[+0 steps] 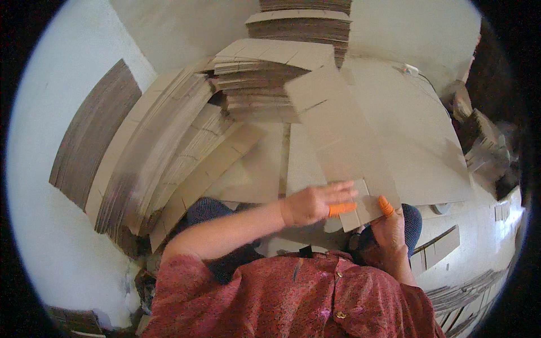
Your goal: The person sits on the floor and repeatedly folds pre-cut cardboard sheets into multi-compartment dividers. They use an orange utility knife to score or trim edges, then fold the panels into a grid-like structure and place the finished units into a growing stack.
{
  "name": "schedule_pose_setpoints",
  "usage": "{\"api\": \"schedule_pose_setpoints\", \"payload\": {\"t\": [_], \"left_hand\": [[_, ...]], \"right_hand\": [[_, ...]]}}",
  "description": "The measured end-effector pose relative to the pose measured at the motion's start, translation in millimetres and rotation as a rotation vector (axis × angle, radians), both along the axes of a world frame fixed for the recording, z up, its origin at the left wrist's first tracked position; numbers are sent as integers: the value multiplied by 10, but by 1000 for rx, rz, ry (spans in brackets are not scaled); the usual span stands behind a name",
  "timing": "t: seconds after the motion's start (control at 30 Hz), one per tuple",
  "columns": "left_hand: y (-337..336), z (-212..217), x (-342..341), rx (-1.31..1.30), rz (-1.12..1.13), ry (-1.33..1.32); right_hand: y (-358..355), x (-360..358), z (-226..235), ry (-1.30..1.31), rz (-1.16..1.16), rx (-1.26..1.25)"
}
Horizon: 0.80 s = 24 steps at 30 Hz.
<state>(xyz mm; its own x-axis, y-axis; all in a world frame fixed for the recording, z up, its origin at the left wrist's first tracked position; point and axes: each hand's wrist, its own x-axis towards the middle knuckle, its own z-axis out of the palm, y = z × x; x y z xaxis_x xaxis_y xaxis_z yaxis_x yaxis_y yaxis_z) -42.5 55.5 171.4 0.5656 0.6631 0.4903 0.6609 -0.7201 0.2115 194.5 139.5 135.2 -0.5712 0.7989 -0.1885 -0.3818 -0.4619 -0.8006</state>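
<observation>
While your right hand [390, 228] grips the cardboard strip [344, 127] near its end, your left hand [315, 204] is open at its left edge. The strip extends beyond both.

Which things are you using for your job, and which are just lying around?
Probably for the job: held cardboard strip, orange finger covers, cardboard stacks.
Probably just lying around: white corded thing, unclear heap at right.

Cardboard stacks [259, 90] on a probable tabletop [417, 146]

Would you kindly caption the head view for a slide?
Right hand holding a cardboard strip, left hand at its near end, cardboard stacks beyond.
</observation>
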Motion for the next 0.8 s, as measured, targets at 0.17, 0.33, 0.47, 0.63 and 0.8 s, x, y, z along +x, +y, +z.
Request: {"api": "schedule_pose_setpoints", "payload": {"t": [0.17,0.33,0.47,0.63,0.8], "left_hand": [[-588,-268,-792,-17,757,-86],[-1006,-282,-1831,-657,1492,331],[-912,-89,-1899,-573,1435,355],[-871,71,-2160,-714,1342,-99],[-689,353,-2204,-757,1275,-74]], "right_hand": [[-122,-20,273,-264,-82,227],[-96,88,105,-658,90,787],[-137,63,161,-657,19,748],[-188,5,370,-567,-9,777],[-193,-64,404,-602,-95,1007]]}}
